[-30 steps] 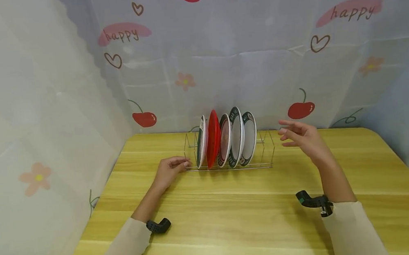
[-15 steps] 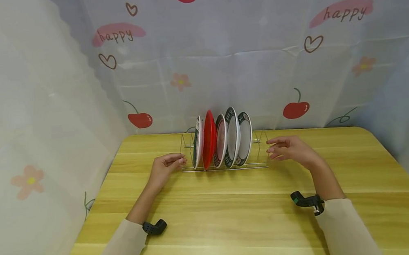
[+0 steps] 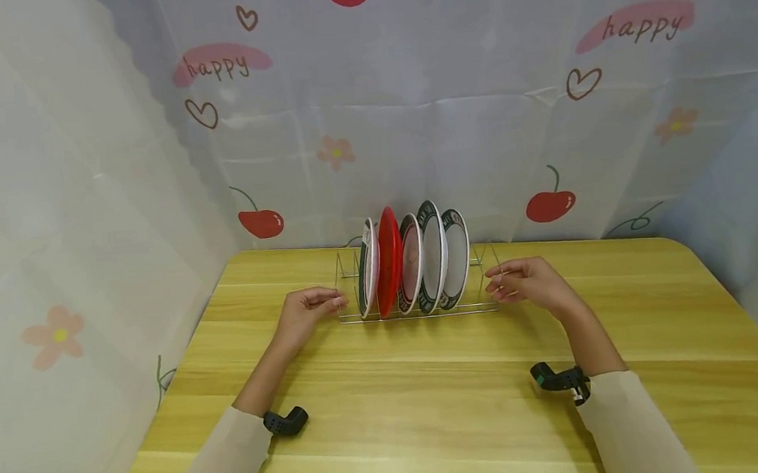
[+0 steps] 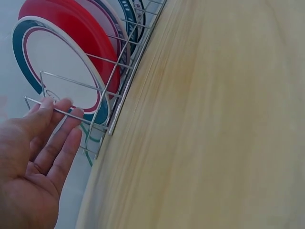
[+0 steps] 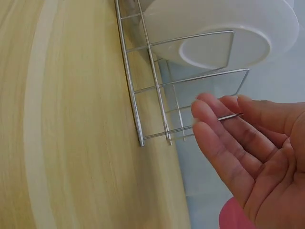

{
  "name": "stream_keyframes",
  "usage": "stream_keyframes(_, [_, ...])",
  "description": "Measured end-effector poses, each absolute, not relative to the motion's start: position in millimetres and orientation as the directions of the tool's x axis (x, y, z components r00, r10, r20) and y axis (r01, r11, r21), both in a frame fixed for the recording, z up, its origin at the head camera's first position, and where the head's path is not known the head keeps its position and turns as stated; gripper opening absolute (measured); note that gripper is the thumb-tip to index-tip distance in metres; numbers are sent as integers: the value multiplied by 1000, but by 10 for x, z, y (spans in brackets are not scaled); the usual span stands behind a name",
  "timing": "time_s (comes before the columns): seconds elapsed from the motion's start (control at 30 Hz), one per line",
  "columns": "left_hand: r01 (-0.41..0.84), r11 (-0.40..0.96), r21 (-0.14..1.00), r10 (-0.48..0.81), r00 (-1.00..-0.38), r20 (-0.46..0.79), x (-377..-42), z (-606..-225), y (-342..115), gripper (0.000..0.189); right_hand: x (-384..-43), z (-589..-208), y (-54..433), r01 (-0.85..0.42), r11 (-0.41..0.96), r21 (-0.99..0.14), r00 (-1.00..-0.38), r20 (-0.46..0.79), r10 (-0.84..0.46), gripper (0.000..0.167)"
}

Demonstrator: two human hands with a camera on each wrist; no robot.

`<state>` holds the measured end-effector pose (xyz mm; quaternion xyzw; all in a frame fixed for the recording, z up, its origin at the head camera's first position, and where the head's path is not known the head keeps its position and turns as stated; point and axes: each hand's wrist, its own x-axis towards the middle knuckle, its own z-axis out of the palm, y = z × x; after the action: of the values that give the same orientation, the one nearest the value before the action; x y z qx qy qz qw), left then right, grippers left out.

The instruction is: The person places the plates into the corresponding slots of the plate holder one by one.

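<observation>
A silver wire dish rack (image 3: 455, 311) stands on the wooden table, holding several plates on edge. From the left come a white plate with a green rim (image 4: 62, 62), a red plate (image 3: 389, 266), then patterned plates with dark rims such as the rightmost plate (image 3: 456, 256). My left hand (image 3: 304, 316) pinches the wire at the rack's left end, thumb against fingertips. At the right end my right hand (image 3: 530, 283) grips the end wire between thumb and fingers, seen close in the right wrist view. The rightmost plate's white underside (image 5: 224, 28) shows there.
A pale curtain (image 3: 372, 168) printed with cherries, hearts and flowers hangs behind and beside the table (image 3: 424, 415). The rack stands near the table's back edge. Black wrist cameras sit on both forearms, including the left wrist camera (image 3: 287, 421).
My right hand has come down and left from beside the rack to its right end wire and taken hold. The left hand stays at the left end. The view has shifted slightly.
</observation>
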<state>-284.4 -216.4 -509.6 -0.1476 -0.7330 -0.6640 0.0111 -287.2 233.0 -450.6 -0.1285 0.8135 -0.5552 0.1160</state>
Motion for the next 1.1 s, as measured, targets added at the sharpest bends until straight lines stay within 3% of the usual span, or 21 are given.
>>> stream_keyframes(0.27, [220, 136, 966, 283, -943, 174, -2800, -5098, -2159, 20, -2859, -4526, 2322, -52, 355, -933, -969, -39, -245, 36])
stream_keyframes(0.6, [280, 121, 952, 503, -844, 184, -2713, -5024, -2001, 11, -2865, -4537, 2338, 26, 362, -932, -996, -56, -74, 38])
stream_keyframes(0.8, [271, 96, 958, 562, -809, 172, -2682, -4987, -1935, 11, -2865, -4533, 2344, 48, 407, -912, -997, -65, -29, 41])
stream_keyframes(0.97, [297, 205, 933, 544, -827, 143, -2719, -4983, -2046, 15, -2838, -4441, 2384, -12, 550, -835, -1000, -2, -24, 47])
stream_keyframes(1.1, [276, 216, 937, 431, -888, 162, -2788, -5002, -2210, 24, -2803, -4297, 2416, -86, 551, -830, -996, 75, -41, 51])
